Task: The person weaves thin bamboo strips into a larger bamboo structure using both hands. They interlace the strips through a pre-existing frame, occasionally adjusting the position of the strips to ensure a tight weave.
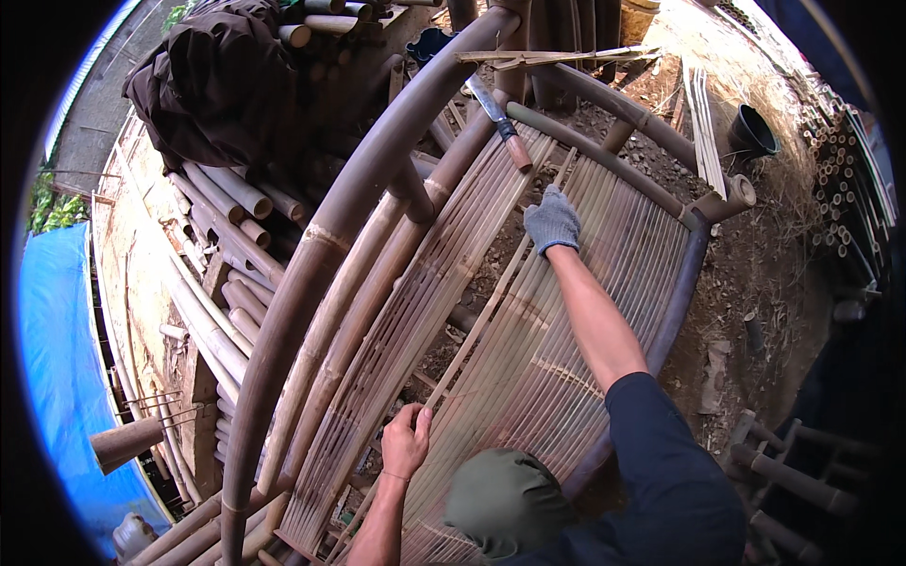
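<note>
A large bamboo frame (pixel 326 231) with thick brown poles carries rows of thin bamboo slats (pixel 623 212). Across the gap between two groups of slats runs a long, loose bamboo strip (pixel 478 337). My bare left hand (pixel 406 441) pinches this strip at its nearer part, thumb on top. Farther off, my right hand (pixel 552 222), in a grey knit glove, is closed over the same strip; its fingertips are partly hidden. Beyond the glove lies a knife (pixel 516 149), its wooden handle on the slats and its blade toward the frame's far pole.
Bamboo poles (pixel 226 203) are piled at the left beside a dark cloth (pixel 212 85) and a blue tarp (pixel 57 368). Loose split strips (pixel 700 123) lean at the far right corner, near a black bucket (pixel 752 132). A dark green rounded cloth shape (pixel 510 505) covers the near slats.
</note>
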The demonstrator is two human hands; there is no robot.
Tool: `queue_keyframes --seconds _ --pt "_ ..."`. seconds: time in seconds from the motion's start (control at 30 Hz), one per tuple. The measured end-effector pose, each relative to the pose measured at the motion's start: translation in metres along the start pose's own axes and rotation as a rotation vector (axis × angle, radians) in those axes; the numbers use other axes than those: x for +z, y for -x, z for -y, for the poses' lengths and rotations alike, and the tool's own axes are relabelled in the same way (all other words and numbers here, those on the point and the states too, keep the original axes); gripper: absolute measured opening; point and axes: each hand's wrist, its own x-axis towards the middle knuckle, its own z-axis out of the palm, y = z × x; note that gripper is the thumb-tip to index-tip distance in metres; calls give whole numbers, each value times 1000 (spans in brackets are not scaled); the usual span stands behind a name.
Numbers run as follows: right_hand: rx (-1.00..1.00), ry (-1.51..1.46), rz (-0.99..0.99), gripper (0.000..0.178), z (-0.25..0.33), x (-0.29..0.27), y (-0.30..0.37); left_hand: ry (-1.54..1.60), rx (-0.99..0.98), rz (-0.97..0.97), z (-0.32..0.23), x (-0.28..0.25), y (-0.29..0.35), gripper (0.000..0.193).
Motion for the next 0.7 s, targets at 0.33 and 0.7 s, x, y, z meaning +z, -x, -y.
queue_keyframes --seconds 0.33,0.7 --pt "9 -22 -30 49 -5 0 3 1 9 24 -5 0 7 30" --pt "7 88 -54 43 -18 3 -5 133 105 21 -4 11 14 37"
